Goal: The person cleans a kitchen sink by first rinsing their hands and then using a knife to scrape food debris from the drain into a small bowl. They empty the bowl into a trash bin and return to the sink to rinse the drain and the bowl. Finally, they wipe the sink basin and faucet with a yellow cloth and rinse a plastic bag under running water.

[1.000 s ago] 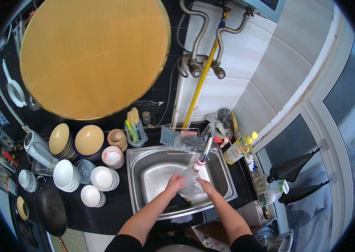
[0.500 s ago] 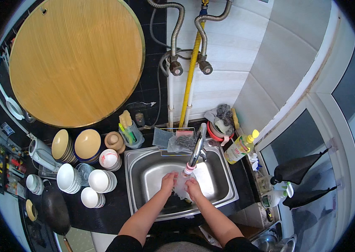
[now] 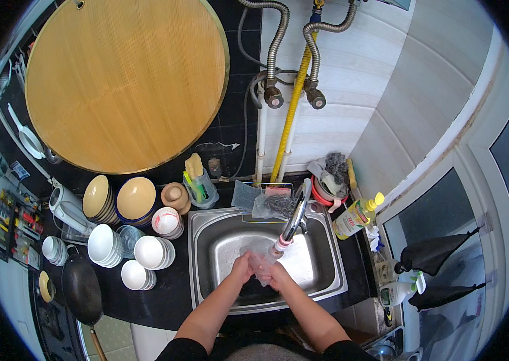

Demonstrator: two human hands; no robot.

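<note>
Both hands are over the steel sink (image 3: 221,301), near the tip of the curved faucet (image 3: 295,219). Between them is a crumpled, see-through whitish sheet (image 3: 260,265), like thin plastic; its exact kind is unclear. My left hand (image 3: 242,268) closes on its left side. My right hand (image 3: 278,277) grips its lower right edge, just below the pink-ringed spout. Some fingers are hidden behind the sheet. Something dark lies in the basin under my hands, too covered to name.
Left of the sink stand stacked white bowls (image 3: 151,253), cream bowls (image 3: 136,200) and a black wok (image 3: 81,289). Behind it, a wire rack (image 3: 266,201) holds scrubbers. To the right are a yellow-capped detergent bottle (image 3: 353,219) and a red basin (image 3: 328,198).
My view has turned slightly, so the surroundings sit further right. Relative to the sink, both hands have moved left and a little nearer me, and the sheet has shifted left of the spout.
</note>
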